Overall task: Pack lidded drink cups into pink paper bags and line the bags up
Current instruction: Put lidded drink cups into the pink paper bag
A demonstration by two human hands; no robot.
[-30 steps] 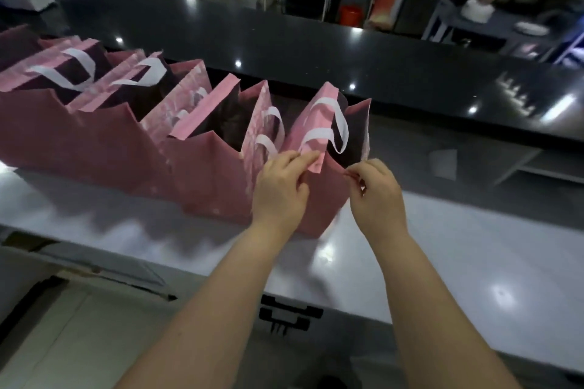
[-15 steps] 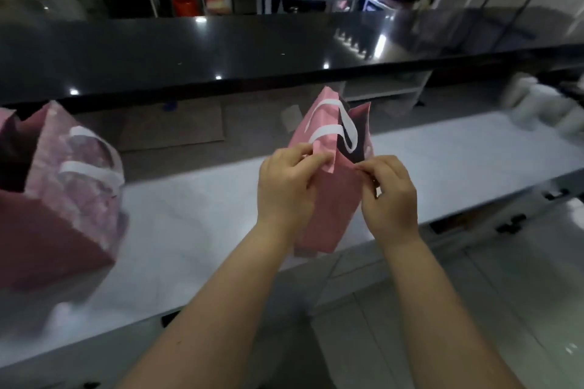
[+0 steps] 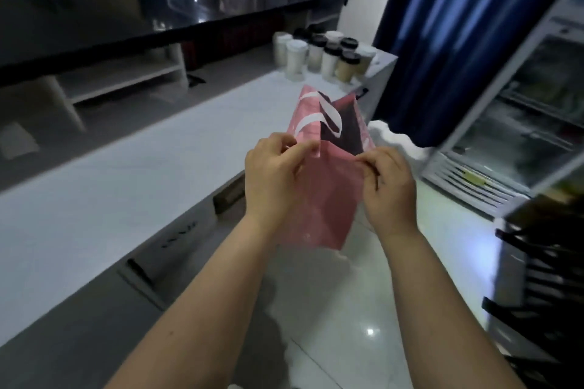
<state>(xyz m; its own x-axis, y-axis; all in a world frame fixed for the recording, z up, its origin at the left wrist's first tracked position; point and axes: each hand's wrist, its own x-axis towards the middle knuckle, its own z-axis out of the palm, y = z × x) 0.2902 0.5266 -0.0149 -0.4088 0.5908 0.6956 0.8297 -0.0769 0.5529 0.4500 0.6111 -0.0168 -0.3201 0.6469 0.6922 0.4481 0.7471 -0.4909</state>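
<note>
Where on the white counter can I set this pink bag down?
The white counter is bare along the stretch left of the pink bag, up to the lidded cups. Its far end, where those cups cluster, is crowded.

Both forearms are bare along their whole visible length, running from the bottom edge of the frame up to the wrists near its centre. The left hand (image 3: 271,174) and right hand (image 3: 390,186) are bare as well, with short, rounded fingers
</note>
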